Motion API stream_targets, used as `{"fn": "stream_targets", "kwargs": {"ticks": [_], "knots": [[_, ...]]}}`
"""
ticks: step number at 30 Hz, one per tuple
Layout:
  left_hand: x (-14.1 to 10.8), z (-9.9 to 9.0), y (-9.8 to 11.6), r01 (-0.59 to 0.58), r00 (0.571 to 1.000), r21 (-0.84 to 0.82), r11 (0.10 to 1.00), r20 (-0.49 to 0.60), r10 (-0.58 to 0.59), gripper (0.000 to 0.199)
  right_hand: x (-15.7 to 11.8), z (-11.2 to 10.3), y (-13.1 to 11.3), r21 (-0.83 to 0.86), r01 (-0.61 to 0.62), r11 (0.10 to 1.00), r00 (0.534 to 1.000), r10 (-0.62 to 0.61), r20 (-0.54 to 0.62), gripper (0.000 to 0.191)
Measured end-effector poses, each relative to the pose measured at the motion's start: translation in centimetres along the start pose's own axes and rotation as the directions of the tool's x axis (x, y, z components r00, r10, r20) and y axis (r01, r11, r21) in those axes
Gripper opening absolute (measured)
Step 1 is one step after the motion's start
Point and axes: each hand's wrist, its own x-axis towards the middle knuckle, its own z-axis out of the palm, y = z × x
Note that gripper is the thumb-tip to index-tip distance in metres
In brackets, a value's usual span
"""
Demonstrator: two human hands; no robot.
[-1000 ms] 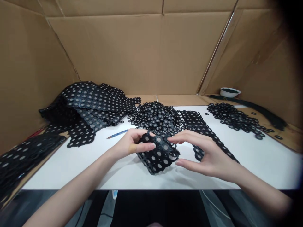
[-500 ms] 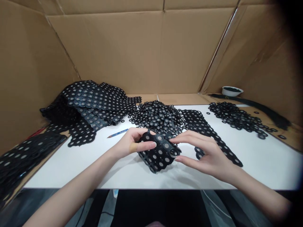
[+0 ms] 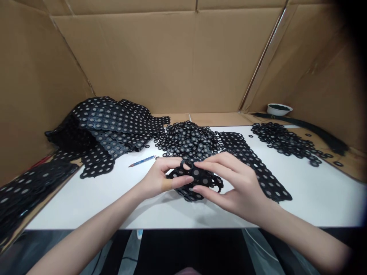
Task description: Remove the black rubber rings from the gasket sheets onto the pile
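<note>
A folded piece of black ring mesh (image 3: pixel 205 181) with pale round spots is held up over the white table, near its front edge. My left hand (image 3: pixel 160 177) pinches the mesh's left side between thumb and fingers, with a tan bandage on the thumb. From the right, my right hand (image 3: pixel 235 183) has its thumb and fingertips on the same mesh, close to my left thumb. One dark ring (image 3: pixel 187 165) stands up at the mesh's top edge, between the fingertips of both hands.
Behind the hands lies a heap of loose black rings (image 3: pixel 190 137). A long mesh strip (image 3: pixel 258 164) is right of it, with more rings (image 3: pixel 286 141) and a white bowl (image 3: pixel 279 110) beyond. Large mesh sheets (image 3: pixel 109 118) and a blue pencil (image 3: pixel 142 161) are left.
My right hand has moved left along the mesh, closer to my left thumb. The mesh has tilted, and its lower part now hangs less far down.
</note>
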Motion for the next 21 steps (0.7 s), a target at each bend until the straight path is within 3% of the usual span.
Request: {"fn": "stream_targets", "kwargs": {"ticks": [3, 11, 21], "knots": [[-0.1, 0.1, -0.2, -0.023, 0.999, 0.030, 0.999, -0.046, 0.025, 0.013, 0.5, 1.0, 0.2, -0.019, 0.036, 0.999, 0.999, -0.036, -0.016, 0.030], [0.1, 0.8, 0.0, -0.068, 0.996, 0.020, 0.997, -0.061, 0.069, 0.010, 0.5, 1.4, 1.6, 0.158, -0.015, 0.987, 1.000, 0.014, 0.010, 0.010], [-0.2, 0.6, 0.0, -0.081, 0.990, 0.036, 0.996, -0.116, 0.084, 0.009, 0.7, 2.7, 1.3, 0.258, -0.066, 0.964, 0.998, 0.066, 0.008, 0.018]]}}
